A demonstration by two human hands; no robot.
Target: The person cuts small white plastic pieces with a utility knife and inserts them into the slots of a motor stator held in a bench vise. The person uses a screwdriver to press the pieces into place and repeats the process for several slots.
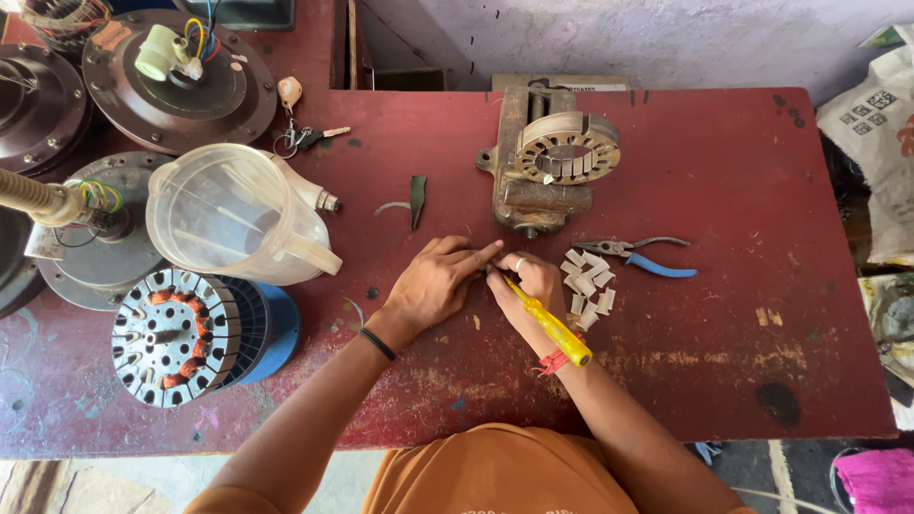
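screwdriver [549, 325] in right hand [529, 283] grip | left hand [435, 281] touching tip

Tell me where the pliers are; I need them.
In the head view, the pliers lie on the red table, right of the right hand, just above the pile of white slips.

I see just 1 view: head cam, high up, looks straight down at the red table [724, 190], pretty close; table edge is nearest me.
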